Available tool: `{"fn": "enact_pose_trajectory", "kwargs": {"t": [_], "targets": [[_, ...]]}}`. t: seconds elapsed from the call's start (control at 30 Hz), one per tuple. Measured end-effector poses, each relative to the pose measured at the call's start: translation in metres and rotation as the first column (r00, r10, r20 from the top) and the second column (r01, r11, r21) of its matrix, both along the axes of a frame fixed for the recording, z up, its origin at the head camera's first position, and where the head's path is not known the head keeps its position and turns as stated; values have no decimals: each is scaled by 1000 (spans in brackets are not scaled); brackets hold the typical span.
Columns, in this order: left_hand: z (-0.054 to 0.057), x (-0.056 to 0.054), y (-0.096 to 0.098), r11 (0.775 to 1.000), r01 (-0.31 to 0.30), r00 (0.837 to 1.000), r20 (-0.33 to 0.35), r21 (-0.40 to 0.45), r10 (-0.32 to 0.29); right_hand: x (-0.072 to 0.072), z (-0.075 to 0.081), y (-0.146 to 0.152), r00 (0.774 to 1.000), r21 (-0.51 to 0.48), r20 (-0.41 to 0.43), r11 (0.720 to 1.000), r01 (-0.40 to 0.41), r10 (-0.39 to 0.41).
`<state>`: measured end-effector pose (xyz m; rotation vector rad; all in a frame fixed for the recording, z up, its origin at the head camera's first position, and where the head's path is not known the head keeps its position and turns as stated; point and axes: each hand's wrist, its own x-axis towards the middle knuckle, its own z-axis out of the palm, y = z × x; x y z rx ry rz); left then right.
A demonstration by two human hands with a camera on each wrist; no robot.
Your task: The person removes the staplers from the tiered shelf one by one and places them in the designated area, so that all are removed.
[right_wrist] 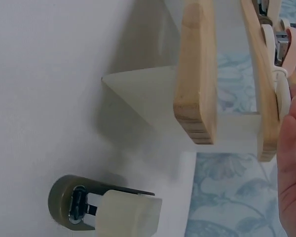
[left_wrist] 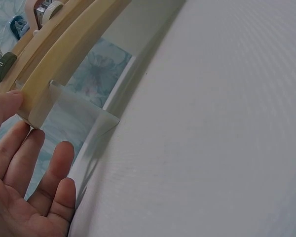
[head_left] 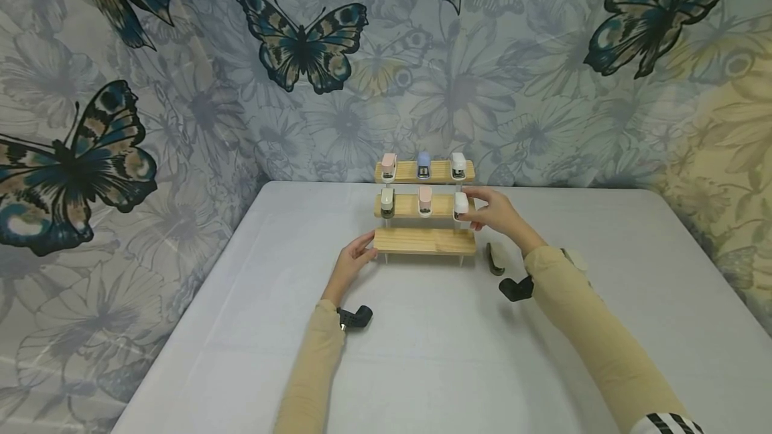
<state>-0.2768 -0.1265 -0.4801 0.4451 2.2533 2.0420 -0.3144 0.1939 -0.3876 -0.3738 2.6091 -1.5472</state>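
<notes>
A three-tier wooden stand (head_left: 424, 241) with clear side supports bears small staplers on its upper two tiers. My left hand (head_left: 350, 265) grips the left end of the bottom board, thumb on top and fingertips underneath, as the left wrist view shows. At the right end of the middle tier, my right hand (head_left: 496, 211) holds a white stapler (head_left: 461, 202) that sits on the board. Beside it on that tier are a pink stapler (head_left: 425, 199) and a cream-and-green one (head_left: 387, 202). The right hand's fingertips are partly cut off in the right wrist view.
Pink (head_left: 389, 165), blue (head_left: 424, 163) and white staplers (head_left: 458, 165) stand on the top tier. A cream-and-olive stapler (right_wrist: 130, 212) lies on the white table (head_left: 422, 353), right of the stand. Behind hangs a butterfly-patterned cloth (head_left: 350, 126).
</notes>
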Motion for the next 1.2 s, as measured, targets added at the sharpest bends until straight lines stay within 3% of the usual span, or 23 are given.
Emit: {"fn": "enact_pose_trajectory", "kwargs": {"t": [0.17,0.43,0.6,0.83,1.2], "targets": [[-16,-10,-1,999,-34,999,13,7,34,2,3,2,999,28,-15,999,-44,44],[-18,-11,-1,999,-52,999,-11,5,52,4,1,10,994,65,-75,995,-74,79],[-14,-9,-1,999,-45,999,21,6,45,7,-1,15,991,71,-98,994,-86,93],[8,5,2,999,-20,1000,-25,-28,19,11,-3,18,990,67,-106,994,-85,91],[10,6,2,1000,-13,1000,4,-26,13,22,-9,25,991,-21,-77,993,-115,113]]}}
